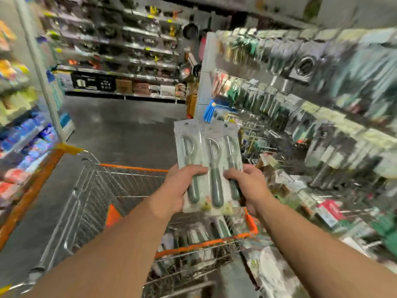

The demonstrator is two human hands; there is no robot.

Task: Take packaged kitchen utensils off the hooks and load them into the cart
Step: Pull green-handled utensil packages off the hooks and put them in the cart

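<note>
Both hands gripped three packaged utensils (pixel 211 166), fanned upright (green handles down, metal loops pointing up): left hand (pixel 180 188) curled round the left pack, right hand (pixel 249 186) round the right, above the wire cart (pixel 137 168).

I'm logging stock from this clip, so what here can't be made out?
- Head view: the hanging packs on the hooks are smeared by motion blur.
- Print on the three utensil packs: too small.
- Their lower parts: covered by the left hand and right hand.
- Contents of the cart: blurred and partly hidden behind the held packs.
</note>
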